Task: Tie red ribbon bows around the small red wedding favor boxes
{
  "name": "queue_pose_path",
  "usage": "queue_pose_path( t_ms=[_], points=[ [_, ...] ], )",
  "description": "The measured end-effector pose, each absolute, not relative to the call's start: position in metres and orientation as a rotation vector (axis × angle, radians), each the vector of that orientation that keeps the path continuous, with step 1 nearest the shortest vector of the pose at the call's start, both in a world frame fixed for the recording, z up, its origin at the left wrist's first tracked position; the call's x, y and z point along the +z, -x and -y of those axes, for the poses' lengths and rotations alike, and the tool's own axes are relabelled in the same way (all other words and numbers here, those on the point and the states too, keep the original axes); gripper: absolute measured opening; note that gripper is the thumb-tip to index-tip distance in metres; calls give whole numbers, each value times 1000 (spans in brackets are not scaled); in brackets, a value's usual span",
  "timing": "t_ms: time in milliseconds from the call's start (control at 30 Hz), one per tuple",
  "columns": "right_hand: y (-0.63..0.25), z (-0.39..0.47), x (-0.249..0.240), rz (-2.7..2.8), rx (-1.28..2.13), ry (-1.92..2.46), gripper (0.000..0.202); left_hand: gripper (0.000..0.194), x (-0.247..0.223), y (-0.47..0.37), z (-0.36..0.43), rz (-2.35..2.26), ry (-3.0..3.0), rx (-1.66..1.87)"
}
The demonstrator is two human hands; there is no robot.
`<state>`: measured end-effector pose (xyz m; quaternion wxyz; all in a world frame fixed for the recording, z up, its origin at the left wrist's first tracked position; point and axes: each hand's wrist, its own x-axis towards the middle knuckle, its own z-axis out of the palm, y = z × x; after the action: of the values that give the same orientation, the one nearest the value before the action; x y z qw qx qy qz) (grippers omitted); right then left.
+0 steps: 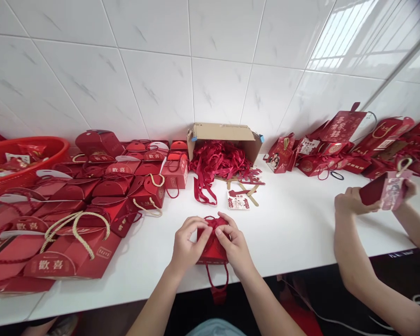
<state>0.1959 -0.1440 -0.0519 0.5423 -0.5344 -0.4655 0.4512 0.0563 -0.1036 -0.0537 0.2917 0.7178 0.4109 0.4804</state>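
Observation:
A small red gift box (pixel 212 249) stands at the table's front edge, and its cord handle hangs down over that edge. My left hand (pixel 191 239) is at the left of the box top, thumb and fingertips pinched on a red ribbon (pixel 215 224). From the right, my right hand (pixel 235 240) pinches the same ribbon close to the left fingertips. The ribbon's exact shape between the fingers is partly hidden. Behind the box lie a printed card (pixel 238 201) and several loose red and gold strips (pixel 252 195).
A cardboard box (pixel 224 132) spills red ribbons (pixel 220 161) against the tiled wall. Many red gift boxes (pixel 101 200) fill the left, beside a red plastic basket (pixel 60 147). More boxes (pixel 322 158) stand at right, where another person's hands (pixel 350 203) hold one box (pixel 374 189).

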Motion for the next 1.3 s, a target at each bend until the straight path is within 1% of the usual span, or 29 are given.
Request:
queue_pose_path(
  t_ms=[67,233,300,367,500,567,700,767,833,900,967,1067,1100,1233,1300],
  points=[
    [-195,145,-54,1082,1069,1265,34,6,-53,-53,106,-1014,-1992,1212],
    [-199,150,-55,1117,1075,1255,32,10,-54,-47,105,-1013,-1944,1149],
    [-206,151,-55,1198,1029,1261,28,10,-54,-45,103,-1012,-1918,1121],
    [-213,150,-55,1307,915,1312,22,10,-53,-42,101,-1015,-1910,1096],
    [-227,154,-48,1527,609,1466,18,9,-46,-34,97,-1031,-2037,1004],
    [-231,161,-38,1626,542,1518,15,8,-41,-30,95,-1049,-2137,945],
    [-236,172,-13,1863,798,1477,13,8,-33,-24,94,-1039,-2291,852],
    [-238,167,-8,1893,763,1404,19,8,-30,-23,94,-994,-2341,831],
    [-239,154,-10,1913,600,1280,29,8,-28,-22,93,-950,-2383,811],
    [-240,138,-18,2000,508,1111,36,9,-26,-21,92,-930,-2422,783],
    [-239,126,-27,2090,496,984,37,9,-24,-20,92,-931,-2459,754],
    [-239,119,-36,2117,480,931,29,8,-21,-19,91,-945,-2520,704],
    [-239,119,-37,2120,471,925,30,8,-19,-18,90,-950,-2547,681],
    [-242,121,-42,2154,398,907,44,11,-10,-12,85,-993,-2689,596],
    [-244,122,-45,2155,372,911,47,11,-7,-8,84,-1035,-2729,596]
  ],
)
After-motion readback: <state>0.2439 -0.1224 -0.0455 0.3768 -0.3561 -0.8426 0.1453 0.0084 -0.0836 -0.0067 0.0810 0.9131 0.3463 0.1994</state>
